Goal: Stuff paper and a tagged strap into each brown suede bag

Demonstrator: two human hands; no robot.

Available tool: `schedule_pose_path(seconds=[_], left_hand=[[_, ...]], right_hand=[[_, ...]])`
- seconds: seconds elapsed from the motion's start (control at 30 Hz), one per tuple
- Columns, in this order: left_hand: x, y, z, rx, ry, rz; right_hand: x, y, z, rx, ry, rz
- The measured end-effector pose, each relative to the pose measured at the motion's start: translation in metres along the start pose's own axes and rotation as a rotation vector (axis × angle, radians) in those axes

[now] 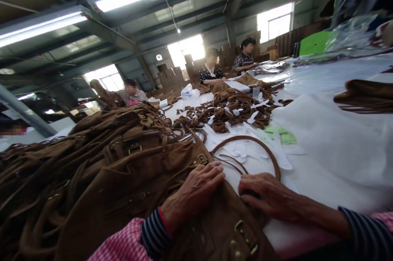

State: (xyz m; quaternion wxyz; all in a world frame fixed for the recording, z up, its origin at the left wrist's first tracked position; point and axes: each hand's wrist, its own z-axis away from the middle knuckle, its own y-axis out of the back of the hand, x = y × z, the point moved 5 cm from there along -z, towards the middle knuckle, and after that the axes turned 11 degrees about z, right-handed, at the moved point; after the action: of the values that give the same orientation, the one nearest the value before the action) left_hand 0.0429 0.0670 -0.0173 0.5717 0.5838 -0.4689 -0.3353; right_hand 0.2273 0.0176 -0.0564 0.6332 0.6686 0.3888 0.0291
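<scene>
A brown bag [233, 212] with brass buckles lies in front of me, its round handle [256, 140] arching over the white table. On the bag's upper part, near a buckle, my left hand [198, 187] rests flat with its fingers stretched forward and holding nothing. My right hand [265, 195] is at the bag's right edge, fingers curled around that edge below the handle; the fingertips are partly hidden. Thin brown straps lie on the table between the two hands.
Many brown bags [92, 171] are piled at the left. Brown straps with white tags [227, 113] lie heaped ahead. White sheeting [334, 142] covers the right side, with a folded brown piece [365, 95] on it. Several people sit across the table, one in a dotted top [211, 73].
</scene>
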Motion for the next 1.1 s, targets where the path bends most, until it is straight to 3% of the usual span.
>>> schedule_pose_path(seconds=[0.2, 0.33, 0.43, 0.57, 0.63, 0.73, 0.87, 1.0, 1.1], left_hand=[[0.003, -0.002, 0.018, 0.314, 0.054, -0.128], [0.002, 0.002, 0.019, 0.411, 0.024, -0.115], [0.0, 0.002, 0.016, 0.357, 0.016, -0.062], [-0.005, -0.001, 0.014, 0.218, 0.081, -0.045], [-0.005, 0.002, 0.016, 0.249, 0.09, -0.054], [-0.004, 0.009, 0.02, 0.338, 0.076, -0.071], [0.0, 0.024, 0.025, 0.41, 0.043, -0.082], [0.014, 0.046, 0.043, 0.441, -0.002, -0.144], [0.021, 0.046, 0.068, 0.366, 0.011, -0.157]], right_hand=[[0.001, -0.001, 0.0, 0.025, -0.023, -0.031], [0.003, 0.0, 0.003, 0.019, -0.04, -0.05], [0.004, 0.008, -0.008, -0.008, -0.061, -0.152], [-0.004, 0.028, -0.052, 0.188, -0.054, -0.132], [-0.011, 0.023, -0.079, 0.23, 0.004, -0.102], [-0.015, -0.006, -0.107, 0.128, 0.063, -0.036], [-0.001, -0.033, -0.114, 0.1, 0.049, 0.007], [0.014, -0.035, -0.11, 0.138, 0.01, -0.081], [0.014, -0.033, -0.108, 0.154, -0.007, -0.104]])
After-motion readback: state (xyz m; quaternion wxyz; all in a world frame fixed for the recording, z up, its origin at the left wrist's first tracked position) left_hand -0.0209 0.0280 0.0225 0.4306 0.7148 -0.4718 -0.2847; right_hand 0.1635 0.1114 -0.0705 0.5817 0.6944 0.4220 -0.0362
